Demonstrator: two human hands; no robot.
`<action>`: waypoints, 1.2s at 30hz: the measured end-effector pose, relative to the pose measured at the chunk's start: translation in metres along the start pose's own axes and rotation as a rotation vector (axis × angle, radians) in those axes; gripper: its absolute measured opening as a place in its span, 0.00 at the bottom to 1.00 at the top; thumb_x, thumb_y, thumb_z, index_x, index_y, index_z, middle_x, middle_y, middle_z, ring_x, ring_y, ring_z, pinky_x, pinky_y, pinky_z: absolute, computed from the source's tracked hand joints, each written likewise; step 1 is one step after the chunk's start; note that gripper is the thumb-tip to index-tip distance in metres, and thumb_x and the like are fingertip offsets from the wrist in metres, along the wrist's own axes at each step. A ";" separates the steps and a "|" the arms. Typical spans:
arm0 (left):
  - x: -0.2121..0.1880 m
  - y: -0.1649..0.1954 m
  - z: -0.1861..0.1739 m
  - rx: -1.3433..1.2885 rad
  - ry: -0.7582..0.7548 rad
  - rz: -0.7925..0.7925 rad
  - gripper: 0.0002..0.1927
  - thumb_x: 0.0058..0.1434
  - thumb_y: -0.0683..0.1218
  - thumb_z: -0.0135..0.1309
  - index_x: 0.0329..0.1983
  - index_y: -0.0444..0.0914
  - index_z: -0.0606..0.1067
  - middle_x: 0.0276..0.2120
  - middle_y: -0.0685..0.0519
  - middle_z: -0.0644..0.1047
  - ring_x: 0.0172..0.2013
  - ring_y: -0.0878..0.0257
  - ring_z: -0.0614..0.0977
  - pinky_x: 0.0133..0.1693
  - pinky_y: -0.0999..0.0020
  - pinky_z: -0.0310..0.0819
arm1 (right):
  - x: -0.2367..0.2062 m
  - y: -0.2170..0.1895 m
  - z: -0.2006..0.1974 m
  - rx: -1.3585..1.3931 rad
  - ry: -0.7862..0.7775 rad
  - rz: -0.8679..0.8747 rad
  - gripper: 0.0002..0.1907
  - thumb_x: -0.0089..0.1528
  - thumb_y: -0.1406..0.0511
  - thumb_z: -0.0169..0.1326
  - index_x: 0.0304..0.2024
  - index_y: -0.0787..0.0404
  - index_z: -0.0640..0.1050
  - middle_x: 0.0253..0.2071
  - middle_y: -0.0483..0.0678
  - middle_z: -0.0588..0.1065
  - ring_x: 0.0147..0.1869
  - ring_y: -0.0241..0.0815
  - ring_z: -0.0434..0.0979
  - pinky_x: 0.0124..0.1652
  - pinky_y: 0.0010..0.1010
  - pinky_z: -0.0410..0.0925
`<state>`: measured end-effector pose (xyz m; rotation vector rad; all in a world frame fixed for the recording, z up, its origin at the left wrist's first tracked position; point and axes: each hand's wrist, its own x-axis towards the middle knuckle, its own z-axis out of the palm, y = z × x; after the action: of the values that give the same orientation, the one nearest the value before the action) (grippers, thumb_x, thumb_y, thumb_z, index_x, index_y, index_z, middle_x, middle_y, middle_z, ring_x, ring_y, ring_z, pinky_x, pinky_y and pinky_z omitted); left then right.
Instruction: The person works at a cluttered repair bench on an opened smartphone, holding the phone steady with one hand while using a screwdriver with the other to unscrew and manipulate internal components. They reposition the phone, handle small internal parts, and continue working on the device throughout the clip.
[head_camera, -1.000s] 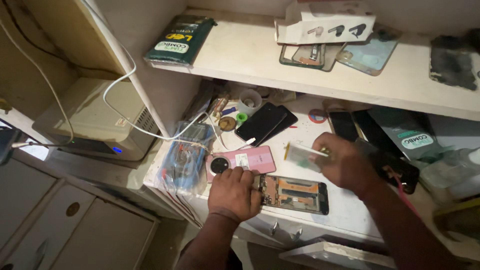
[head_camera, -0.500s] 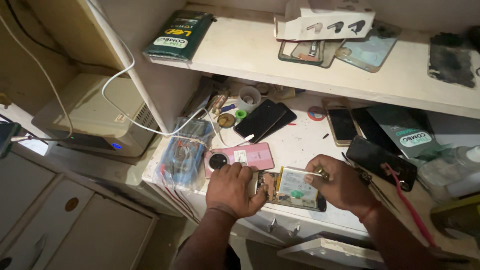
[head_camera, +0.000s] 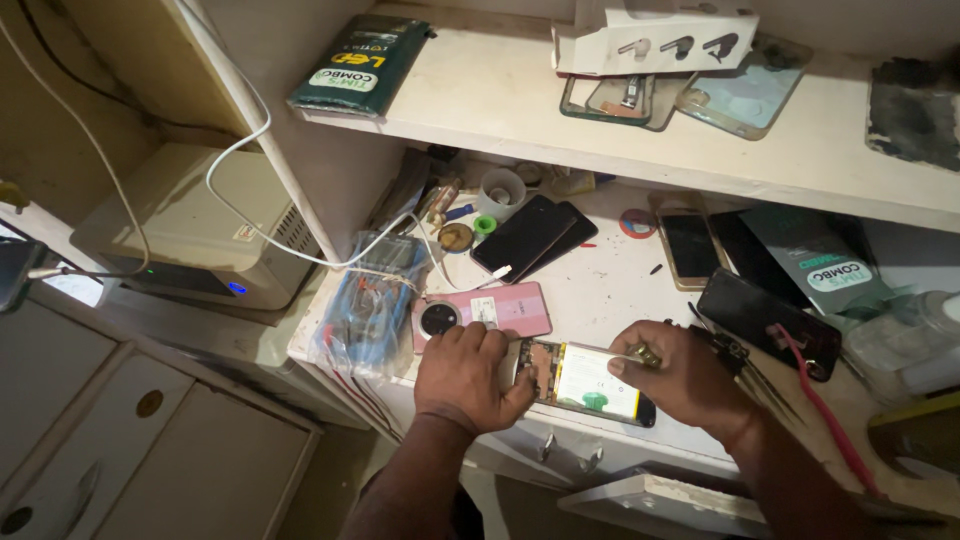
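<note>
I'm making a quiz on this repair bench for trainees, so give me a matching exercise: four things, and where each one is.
Things:
1. opened phone
2. pink back cover
3. green packet
4. white cable

Places:
a. upper shelf, left end
b. running down past the shelf's left edge
c. between left hand and right hand
d. just beyond the left hand

Pairs: 1-c, 2-d, 3-a, 4-b

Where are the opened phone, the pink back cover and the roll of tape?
opened phone (head_camera: 585, 380), head view, on its pale battery.
pink back cover (head_camera: 510, 310), head view, on its flat middle.
roll of tape (head_camera: 501, 192), head view, on its rim.
</note>
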<state>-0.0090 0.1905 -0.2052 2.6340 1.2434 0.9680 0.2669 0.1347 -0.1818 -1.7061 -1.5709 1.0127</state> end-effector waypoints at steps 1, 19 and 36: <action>0.000 0.000 0.000 -0.001 0.001 0.001 0.23 0.51 0.60 0.57 0.40 0.39 0.79 0.32 0.45 0.76 0.34 0.46 0.78 0.38 0.51 0.70 | 0.000 0.000 0.000 -0.045 0.019 -0.004 0.11 0.58 0.60 0.63 0.37 0.61 0.83 0.29 0.46 0.82 0.34 0.34 0.79 0.38 0.30 0.72; -0.001 -0.001 0.001 0.000 0.021 0.034 0.23 0.52 0.60 0.57 0.42 0.39 0.79 0.32 0.45 0.75 0.34 0.47 0.77 0.38 0.51 0.69 | -0.020 -0.013 0.006 -0.383 0.136 -0.122 0.22 0.51 0.60 0.68 0.48 0.56 0.84 0.40 0.51 0.79 0.46 0.46 0.80 0.46 0.34 0.72; -0.002 0.002 -0.001 0.019 0.095 0.048 0.21 0.53 0.60 0.57 0.39 0.40 0.79 0.31 0.46 0.76 0.34 0.47 0.78 0.38 0.51 0.68 | -0.020 -0.059 0.012 -0.518 -0.036 -0.449 0.22 0.53 0.70 0.56 0.51 0.55 0.82 0.36 0.50 0.76 0.40 0.50 0.80 0.39 0.37 0.72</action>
<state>-0.0090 0.1877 -0.2042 2.6732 1.2189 1.1058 0.2253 0.1210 -0.1354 -1.5285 -2.2473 0.4324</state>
